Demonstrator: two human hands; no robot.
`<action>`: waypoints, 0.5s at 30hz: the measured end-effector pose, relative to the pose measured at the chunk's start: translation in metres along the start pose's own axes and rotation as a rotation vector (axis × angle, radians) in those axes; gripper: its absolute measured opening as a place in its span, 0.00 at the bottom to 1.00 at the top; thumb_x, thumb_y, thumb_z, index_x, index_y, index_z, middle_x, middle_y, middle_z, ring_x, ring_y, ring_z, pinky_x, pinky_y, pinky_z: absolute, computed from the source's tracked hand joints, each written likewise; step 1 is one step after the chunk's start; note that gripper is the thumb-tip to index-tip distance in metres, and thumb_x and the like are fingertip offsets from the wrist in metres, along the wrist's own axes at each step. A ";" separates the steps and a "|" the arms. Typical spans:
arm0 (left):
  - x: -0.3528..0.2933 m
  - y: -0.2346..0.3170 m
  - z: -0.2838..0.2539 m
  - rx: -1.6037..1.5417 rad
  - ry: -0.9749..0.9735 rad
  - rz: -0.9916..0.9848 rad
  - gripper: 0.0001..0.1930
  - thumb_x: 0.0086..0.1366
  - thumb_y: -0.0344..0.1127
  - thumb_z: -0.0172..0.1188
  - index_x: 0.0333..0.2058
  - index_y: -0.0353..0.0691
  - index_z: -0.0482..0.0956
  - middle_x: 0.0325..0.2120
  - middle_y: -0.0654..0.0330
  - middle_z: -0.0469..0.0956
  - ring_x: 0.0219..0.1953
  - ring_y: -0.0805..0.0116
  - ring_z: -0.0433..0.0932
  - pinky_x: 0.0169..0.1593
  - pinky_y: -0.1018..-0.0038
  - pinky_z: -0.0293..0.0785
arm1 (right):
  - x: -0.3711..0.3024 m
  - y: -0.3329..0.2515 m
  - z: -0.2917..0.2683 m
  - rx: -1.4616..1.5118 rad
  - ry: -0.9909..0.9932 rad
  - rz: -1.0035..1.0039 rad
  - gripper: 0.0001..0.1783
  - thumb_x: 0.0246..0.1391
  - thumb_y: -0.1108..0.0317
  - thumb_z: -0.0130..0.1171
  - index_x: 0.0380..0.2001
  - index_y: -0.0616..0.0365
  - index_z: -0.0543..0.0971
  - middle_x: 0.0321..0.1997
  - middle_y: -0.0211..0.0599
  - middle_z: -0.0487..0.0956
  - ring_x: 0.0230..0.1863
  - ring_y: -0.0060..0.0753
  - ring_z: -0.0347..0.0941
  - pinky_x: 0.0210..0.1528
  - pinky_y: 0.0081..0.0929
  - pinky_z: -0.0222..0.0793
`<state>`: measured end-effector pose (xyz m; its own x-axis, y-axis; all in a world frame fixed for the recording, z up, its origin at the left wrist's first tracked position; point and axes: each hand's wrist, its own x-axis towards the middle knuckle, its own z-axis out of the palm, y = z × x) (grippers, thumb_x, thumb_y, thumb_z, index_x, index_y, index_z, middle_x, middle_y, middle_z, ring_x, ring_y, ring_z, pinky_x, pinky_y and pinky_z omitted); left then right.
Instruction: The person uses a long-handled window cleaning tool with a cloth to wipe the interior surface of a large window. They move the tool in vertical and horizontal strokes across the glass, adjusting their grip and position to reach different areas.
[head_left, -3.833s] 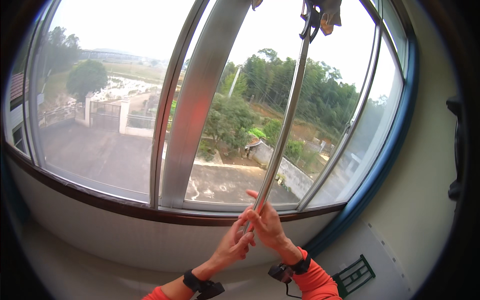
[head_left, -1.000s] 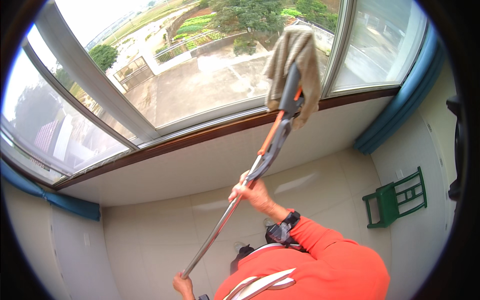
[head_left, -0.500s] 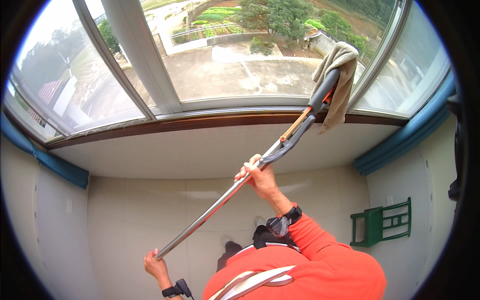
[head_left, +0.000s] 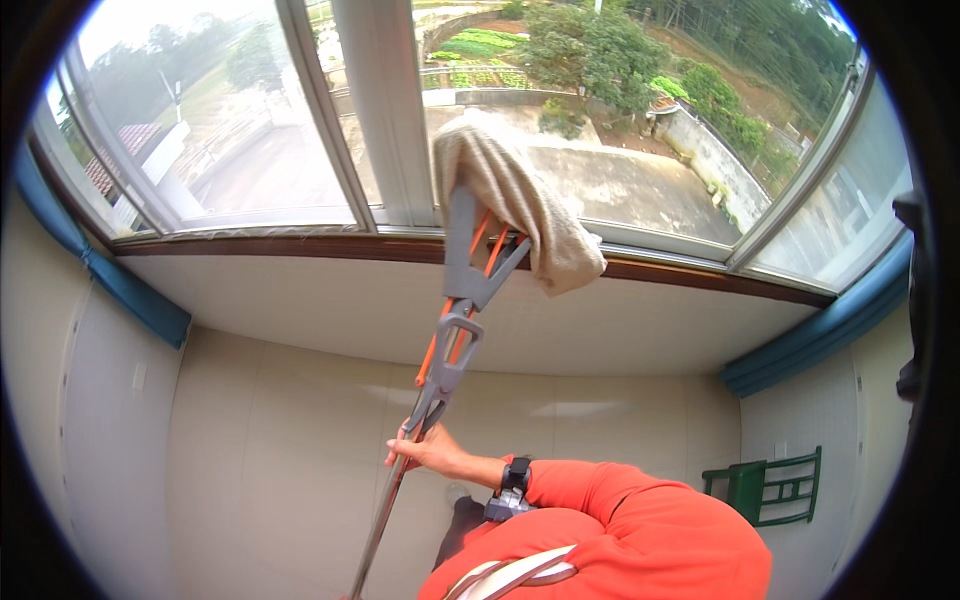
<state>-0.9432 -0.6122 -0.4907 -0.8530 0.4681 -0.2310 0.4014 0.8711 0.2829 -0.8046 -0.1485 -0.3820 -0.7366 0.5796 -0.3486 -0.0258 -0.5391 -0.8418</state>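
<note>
My right hand [head_left: 425, 448] is closed around the metal pole of a squeeze mop [head_left: 450, 378], just below its grey lever. Orange rods run up from there to the grey mop head. A beige cloth [head_left: 520, 195] is draped over that head, and its loose end hangs down to the right across the sill. The mop head is raised in front of the window, beside the thick upright of the window frame [head_left: 385, 110]; whether the cloth touches the glass I cannot tell. Toward the lower edge the pole runs out of view, and my left hand is not visible.
A dark brown sill strip [head_left: 690, 272] runs below the panes. Blue curtains [head_left: 135, 300] hang at the left, with another blue curtain [head_left: 790, 345] at the right. A green chair [head_left: 745, 490] stands by the right wall, on a pale tiled floor [head_left: 270, 450].
The mop head and cloth have swung left, from the pane's right side to the upright. The pole is steeper. My right hand has moved left and lower; my left hand has left the view.
</note>
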 end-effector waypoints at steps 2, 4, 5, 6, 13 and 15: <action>-0.016 -0.009 0.015 -0.069 -0.056 -0.062 0.16 0.59 0.46 0.55 0.25 0.38 0.78 0.24 0.40 0.76 0.29 0.35 0.73 0.32 0.51 0.68 | 0.005 0.008 0.007 -0.045 0.028 0.068 0.13 0.58 0.61 0.61 0.28 0.57 0.71 0.27 0.34 0.81 0.36 0.30 0.82 0.31 0.30 0.80; -0.021 -0.015 0.028 -0.121 -0.093 -0.108 0.17 0.59 0.48 0.57 0.27 0.38 0.79 0.25 0.41 0.77 0.29 0.38 0.73 0.34 0.53 0.69 | 0.007 0.013 0.008 -0.064 0.041 0.051 0.13 0.58 0.61 0.61 0.28 0.58 0.72 0.27 0.34 0.81 0.35 0.30 0.81 0.31 0.29 0.80; -0.019 -0.017 0.035 -0.160 -0.108 -0.114 0.17 0.58 0.48 0.57 0.27 0.38 0.79 0.25 0.42 0.77 0.29 0.40 0.74 0.34 0.54 0.69 | 0.006 0.014 0.007 -0.085 0.058 0.055 0.13 0.58 0.61 0.61 0.28 0.59 0.72 0.27 0.34 0.81 0.34 0.29 0.81 0.31 0.29 0.80; -0.015 -0.019 0.041 -0.202 -0.130 -0.119 0.17 0.58 0.49 0.58 0.28 0.38 0.79 0.25 0.42 0.77 0.29 0.41 0.74 0.35 0.55 0.69 | 0.007 0.014 0.006 -0.181 0.098 0.042 0.14 0.58 0.60 0.60 0.28 0.60 0.73 0.26 0.35 0.81 0.33 0.30 0.81 0.30 0.29 0.80; 0.029 -0.016 0.082 -0.233 -0.352 -0.045 0.17 0.56 0.49 0.60 0.31 0.38 0.81 0.27 0.43 0.79 0.31 0.47 0.77 0.38 0.57 0.70 | 0.001 0.002 -0.003 -0.247 0.123 -0.065 0.17 0.59 0.60 0.59 0.29 0.66 0.75 0.27 0.39 0.82 0.31 0.30 0.80 0.31 0.28 0.82; 0.031 -0.008 0.097 -0.250 -0.466 -0.019 0.14 0.56 0.44 0.61 0.32 0.38 0.83 0.29 0.46 0.81 0.32 0.53 0.79 0.39 0.61 0.72 | -0.006 -0.006 -0.011 -0.292 0.146 -0.059 0.17 0.59 0.60 0.59 0.30 0.68 0.76 0.28 0.39 0.82 0.31 0.28 0.80 0.31 0.27 0.82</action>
<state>-0.9411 -0.5904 -0.5906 -0.5981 0.5181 -0.6114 0.2468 0.8449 0.4745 -0.7926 -0.1422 -0.3799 -0.6342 0.6975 -0.3335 0.1447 -0.3166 -0.9374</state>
